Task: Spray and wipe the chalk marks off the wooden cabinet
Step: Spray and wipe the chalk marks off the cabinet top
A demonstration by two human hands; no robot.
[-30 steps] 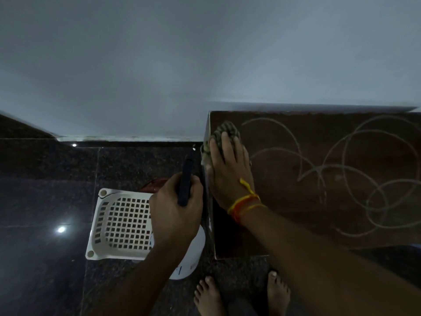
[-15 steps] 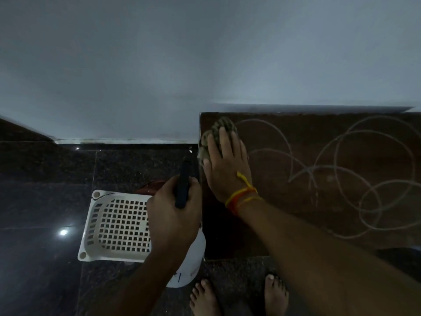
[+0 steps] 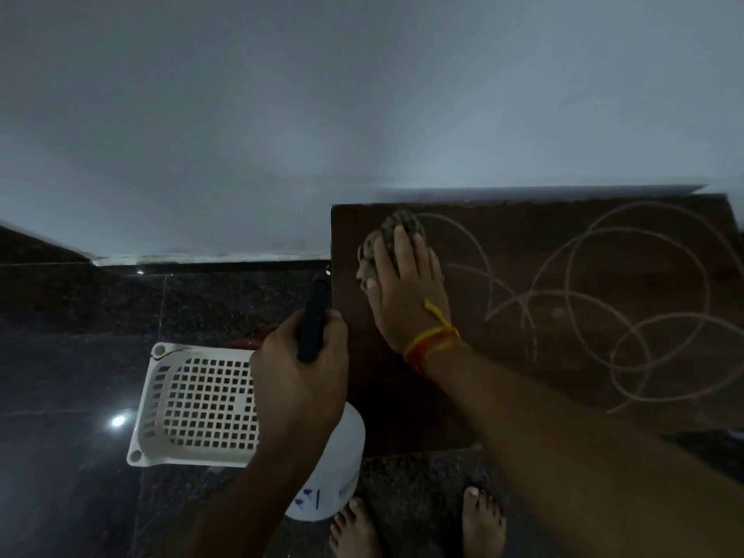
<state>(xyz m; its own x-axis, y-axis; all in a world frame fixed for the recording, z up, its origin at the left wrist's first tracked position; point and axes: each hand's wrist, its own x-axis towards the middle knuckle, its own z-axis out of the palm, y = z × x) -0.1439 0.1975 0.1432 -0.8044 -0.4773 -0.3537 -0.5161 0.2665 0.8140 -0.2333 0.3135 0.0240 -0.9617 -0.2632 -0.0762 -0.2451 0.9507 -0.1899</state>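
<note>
Setting: dim room, pale grey wall above a dark speckled stone floor; bare feet at the bottom edge.
Cabinet: dark brown wooden cabinet top against the wall; white looping chalk marks cover the area right of the wiping hand, while the strip under and left of that hand looks bare.
Right hand: right hand lies flat, fingers straight, pressing a crumpled grey-green cloth onto the cabinet's far left corner; nothing is curled round; orange and yellow threads circle the wrist.
Left hand: left hand is wrapped round the black trigger head of a white plastic spray bottle; the bottle body hangs below the fist, off the cabinet's left edge.
Beside the grip: white perforated plastic basket sits on the floor just left of the bottle hand, something reddish partly hidden behind it.
Handling, as a judgement: cloth is soft and light, so palm pressure matters more than a pinch; it may bunch or slip out from under flat fingers; bottle likely light, best held at the neck.
Progress: most chalk apparently remains to the right.
</note>
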